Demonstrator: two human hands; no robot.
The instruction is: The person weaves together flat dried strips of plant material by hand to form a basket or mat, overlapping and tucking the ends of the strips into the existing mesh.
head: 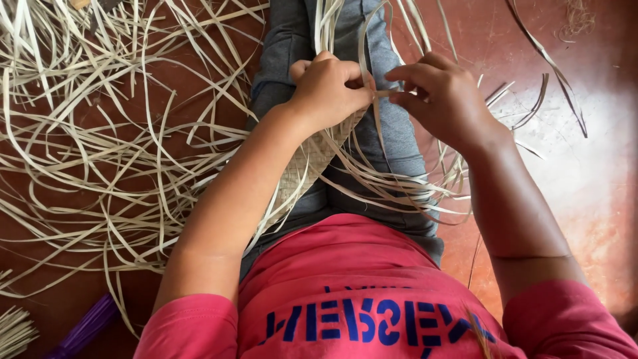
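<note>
- Left hand point(327, 90): curled shut, fingers bunched over the upper edge of a woven piece, gripping it together with a few pale strips.
- Right hand point(444, 96): fingertips pressed together, pinching one pale strip point(383, 94) that runs across to the left hand.
- Woven piece point(307, 163): flat, pale plaited work, resting on the person's lap over grey trousers point(399, 133), loose ends trailing toward the right.
- Loose strips point(100, 133): a large scattered heap on the reddish floor point(585, 199), left of the legs.
- Purple bundle point(86, 329): lower left corner, on the floor.
</note>
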